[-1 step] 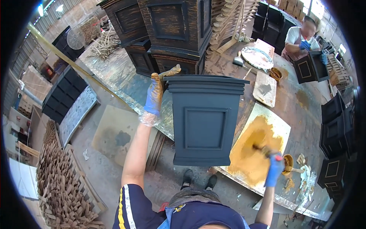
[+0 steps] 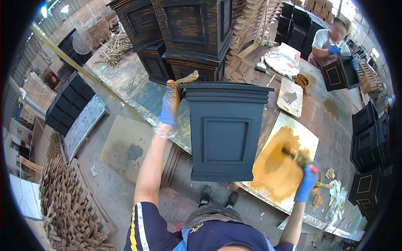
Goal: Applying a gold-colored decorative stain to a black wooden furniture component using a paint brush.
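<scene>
A dark blue-black wooden pedestal with a moulded top and a recessed front panel stands out in front of me, at the table edge. At its upper left corner my left hand, in a blue glove stained golden brown, grips the rim; some fingers are hidden behind it. My right hand, also blue-gloved and slightly blurred, is closed round a paintbrush. The dark bristles are over a pale board smeared with golden-brown paint. Partly behind that hand is a bowl of brown paint.
Stacked dark pedestals rise at the table's far side. A round paint-stained lid, another brush and a small board lie farther right. Across the table a person handles another dark box. Wood sticks are piled at left.
My right hand and its brush have shifted slightly up and to the right across the painted board, covering more of the bowl. My left hand and the pedestal stay in place.
</scene>
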A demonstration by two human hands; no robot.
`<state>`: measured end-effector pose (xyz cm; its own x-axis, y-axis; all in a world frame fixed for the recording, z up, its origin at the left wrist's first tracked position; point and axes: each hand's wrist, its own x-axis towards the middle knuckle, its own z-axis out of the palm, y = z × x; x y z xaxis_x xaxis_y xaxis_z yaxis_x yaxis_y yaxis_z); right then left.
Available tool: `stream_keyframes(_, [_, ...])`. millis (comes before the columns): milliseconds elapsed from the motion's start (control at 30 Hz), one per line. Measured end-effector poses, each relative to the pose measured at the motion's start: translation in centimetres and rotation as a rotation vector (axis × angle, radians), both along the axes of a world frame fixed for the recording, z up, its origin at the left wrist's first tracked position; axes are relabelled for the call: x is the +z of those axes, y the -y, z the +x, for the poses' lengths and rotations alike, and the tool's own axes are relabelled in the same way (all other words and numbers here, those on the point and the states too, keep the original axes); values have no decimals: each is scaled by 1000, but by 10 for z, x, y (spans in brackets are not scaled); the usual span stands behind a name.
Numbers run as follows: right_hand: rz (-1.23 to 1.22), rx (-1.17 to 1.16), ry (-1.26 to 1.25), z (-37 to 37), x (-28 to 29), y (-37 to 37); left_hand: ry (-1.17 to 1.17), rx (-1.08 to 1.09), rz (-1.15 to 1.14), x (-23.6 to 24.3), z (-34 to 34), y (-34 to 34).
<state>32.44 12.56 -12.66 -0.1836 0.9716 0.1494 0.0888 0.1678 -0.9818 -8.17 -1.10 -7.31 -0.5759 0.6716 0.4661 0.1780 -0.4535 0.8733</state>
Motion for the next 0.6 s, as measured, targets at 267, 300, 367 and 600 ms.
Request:
stream_keyframes(267, [-148,649,-654,-174,111,71,366,6,30,-85,-73,-5])
stream_keyframes(300, [-213,644,-656,-190,113,77,344,-10,45,-94,-83,-2])
stream_keyframes(367, [-86,405,-485,-203,87,66,311,11,17,-73,-53,-11])
stream_keyframes(600, [-40,416,-483,-229,85,71,114,25,-49,6,9,8])
